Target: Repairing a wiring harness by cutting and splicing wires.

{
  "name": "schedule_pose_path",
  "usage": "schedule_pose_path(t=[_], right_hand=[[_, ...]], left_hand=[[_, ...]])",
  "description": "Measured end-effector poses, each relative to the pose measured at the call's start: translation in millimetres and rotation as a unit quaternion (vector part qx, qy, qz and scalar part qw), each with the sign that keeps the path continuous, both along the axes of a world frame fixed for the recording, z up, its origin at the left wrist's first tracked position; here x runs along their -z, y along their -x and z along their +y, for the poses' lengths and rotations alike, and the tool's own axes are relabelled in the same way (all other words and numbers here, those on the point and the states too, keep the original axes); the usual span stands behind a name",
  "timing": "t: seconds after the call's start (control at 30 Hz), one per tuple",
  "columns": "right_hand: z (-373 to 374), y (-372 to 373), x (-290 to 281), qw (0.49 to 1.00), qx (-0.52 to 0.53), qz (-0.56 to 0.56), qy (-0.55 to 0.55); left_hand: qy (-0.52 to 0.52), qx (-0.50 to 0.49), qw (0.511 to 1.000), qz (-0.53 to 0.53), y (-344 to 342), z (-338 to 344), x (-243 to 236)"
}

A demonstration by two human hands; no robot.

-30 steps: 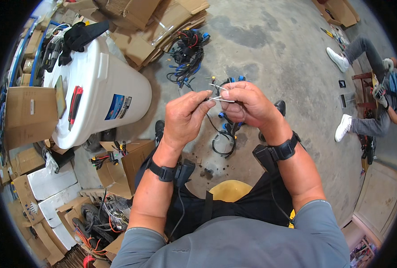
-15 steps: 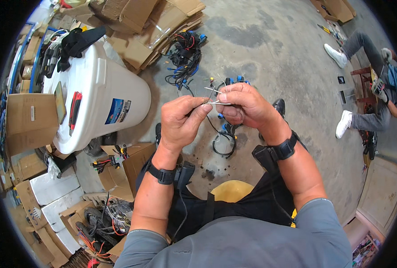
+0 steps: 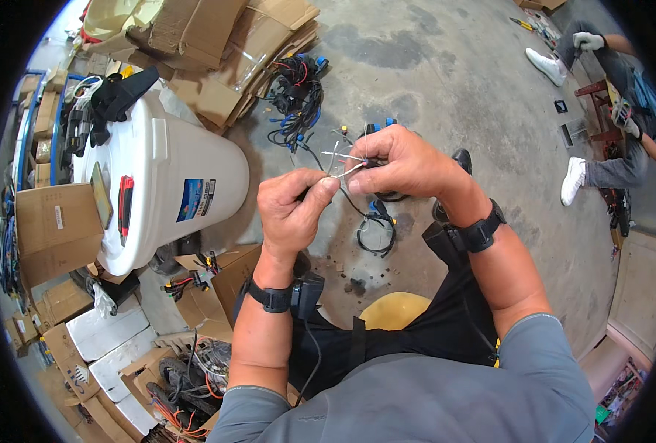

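Thin white wires [image 3: 351, 171] stretch between my two hands, held up over the floor. My left hand [image 3: 296, 207] is closed, with thumb and forefinger pinching the end of a white wire. My right hand [image 3: 409, 164] is closed round the cable end where the wires fan out; a little dark and reddish covering shows at its fingertips. Other wire ends stick up loose between the hands. Below them a coiled black cable [image 3: 377, 235] with blue connectors lies on the floor. How the cable runs behind my right fingers is hidden.
A tangle of black cables [image 3: 297, 100] lies ahead on the concrete. To the left stands a white bucket [image 3: 217, 162] bearing a red-and-black tool [image 3: 125, 209], with flattened cardboard [image 3: 217, 88] behind it. A gloved person [image 3: 623, 125] sits at the far right. A yellow seat [image 3: 394, 311] is under me.
My right hand has drawn slightly apart from the left and turned, so more of the wires shows between them. The left hand keeps its pinch. The seated person's gloved hand has lifted.
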State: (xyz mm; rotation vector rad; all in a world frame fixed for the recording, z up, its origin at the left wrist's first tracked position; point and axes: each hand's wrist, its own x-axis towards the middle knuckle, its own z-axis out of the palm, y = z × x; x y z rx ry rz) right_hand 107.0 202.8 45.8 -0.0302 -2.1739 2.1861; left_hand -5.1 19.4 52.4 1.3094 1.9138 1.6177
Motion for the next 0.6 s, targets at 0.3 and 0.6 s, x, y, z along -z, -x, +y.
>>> schedule_pose_path(t=[0.3,0.6], right_hand=[[-14,0,7,0.931,0.176,0.132,-0.29],[-18,0,9,0.948,0.221,0.026,-0.229]], left_hand=[[0.013,-0.09,0.996,-0.019,-11,7,14],[0.014,-0.129,0.99,0.05,-18,8,21]])
